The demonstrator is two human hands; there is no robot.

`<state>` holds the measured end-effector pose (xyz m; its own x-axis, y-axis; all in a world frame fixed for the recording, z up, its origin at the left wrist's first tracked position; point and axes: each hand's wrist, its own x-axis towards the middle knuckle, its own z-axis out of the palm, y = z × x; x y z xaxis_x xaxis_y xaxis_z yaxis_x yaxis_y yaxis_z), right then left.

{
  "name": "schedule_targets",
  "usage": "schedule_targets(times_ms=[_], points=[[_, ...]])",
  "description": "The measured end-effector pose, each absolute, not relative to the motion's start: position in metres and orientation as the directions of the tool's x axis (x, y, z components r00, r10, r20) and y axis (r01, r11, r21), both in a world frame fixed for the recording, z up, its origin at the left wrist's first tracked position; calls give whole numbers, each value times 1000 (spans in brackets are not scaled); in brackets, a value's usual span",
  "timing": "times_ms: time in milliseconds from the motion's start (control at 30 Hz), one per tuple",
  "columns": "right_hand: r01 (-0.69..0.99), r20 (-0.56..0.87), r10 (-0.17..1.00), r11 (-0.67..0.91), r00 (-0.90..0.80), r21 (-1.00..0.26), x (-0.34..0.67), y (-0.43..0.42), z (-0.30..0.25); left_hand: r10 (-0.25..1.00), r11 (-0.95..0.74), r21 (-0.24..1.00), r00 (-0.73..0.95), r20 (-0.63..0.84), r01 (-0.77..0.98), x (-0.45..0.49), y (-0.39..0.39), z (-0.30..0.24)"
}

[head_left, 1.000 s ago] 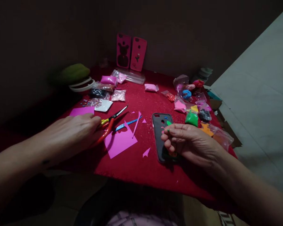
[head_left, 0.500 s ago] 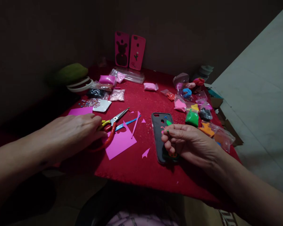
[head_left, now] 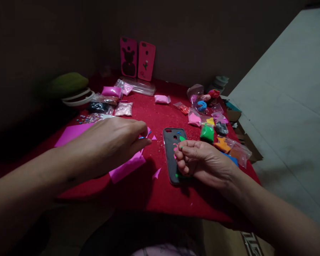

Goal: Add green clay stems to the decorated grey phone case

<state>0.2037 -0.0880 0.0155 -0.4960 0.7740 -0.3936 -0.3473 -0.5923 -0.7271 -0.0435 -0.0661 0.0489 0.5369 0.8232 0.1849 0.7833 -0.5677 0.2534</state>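
Note:
My left hand reaches to the right across the red table. Its thumb and fingers are pinched at a thin blue tool, of which only a short tip shows. The hand hides the scissors and part of a pink paper sheet. My right hand rests over the lower half of a dark phone case lying flat. Its thumb and forefinger are pinched on a tiny green piece. A small green leaf shape sits on the case.
Two pink phone cases lean on the back wall. Small bags of coloured clay lie at the back and right, among them a green one and an orange one. A second pink sheet and a green lump on white rings are at the left.
My left hand has left the scissors' handles and moved right over the pink sheet to the blue tool. My right hand stays pinched over the dark case. The view has shifted slightly.

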Motion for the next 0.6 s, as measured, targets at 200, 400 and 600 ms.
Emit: schedule_targets(times_ms=[200, 400, 600], points=[[-350, -381, 787, -574, -485, -740, 206, -85, 13, 845, -532, 185, 531, 64, 826, -11, -54, 54], [-360, -372, 796, -564, -478, -743, 208, -84, 13, 825, -564, 210, 557, 94, 799, 6, -45, 51], [-423, -340, 796, -567, -500, -707, 208, -85, 15, 760, -645, 394, 601, 245, 655, 7, -42, 34]])
